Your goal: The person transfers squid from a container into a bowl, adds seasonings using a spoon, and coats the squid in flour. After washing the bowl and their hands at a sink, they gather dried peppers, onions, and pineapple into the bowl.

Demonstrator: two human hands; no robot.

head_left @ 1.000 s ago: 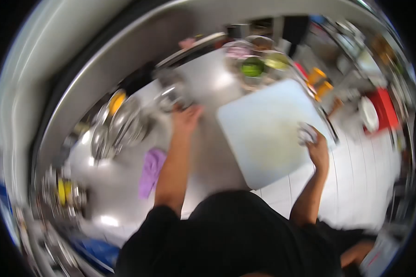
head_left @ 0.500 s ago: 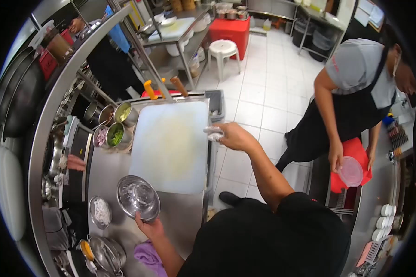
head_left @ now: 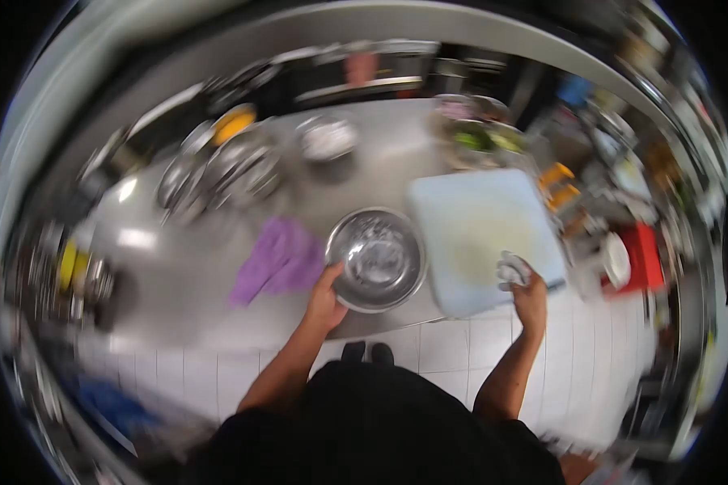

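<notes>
My left hand (head_left: 326, 301) grips the rim of a steel mixing bowl (head_left: 374, 284), thumb over the near left edge. White residue is smeared over the bowl's inside. Over the near right part of the white cutting board (head_left: 449, 283) is my right hand (head_left: 526, 293), its fingertips coated in something white. Those fingers are loosely bent and look apart, with nothing plain between them, though motion blurs them. A purple cloth (head_left: 279, 259) lies left of the bowl. Behind it stands a smaller bowl (head_left: 328, 139) of white powder or paste.
Metal containers of chopped green (head_left: 471, 139) and pinkish food stand behind the board. Steel bowls with utensils (head_left: 243, 166) and an orange-filled bowl (head_left: 234, 125) sit at the back left. Yellow handles (head_left: 558, 186) are right of the board. A white stool (head_left: 615, 260) stands at the right.
The view has swung from the right side round to face the counter. The co-worker at the right has left the view. The left hand still holds the bowl; the right hand is now over the board.
</notes>
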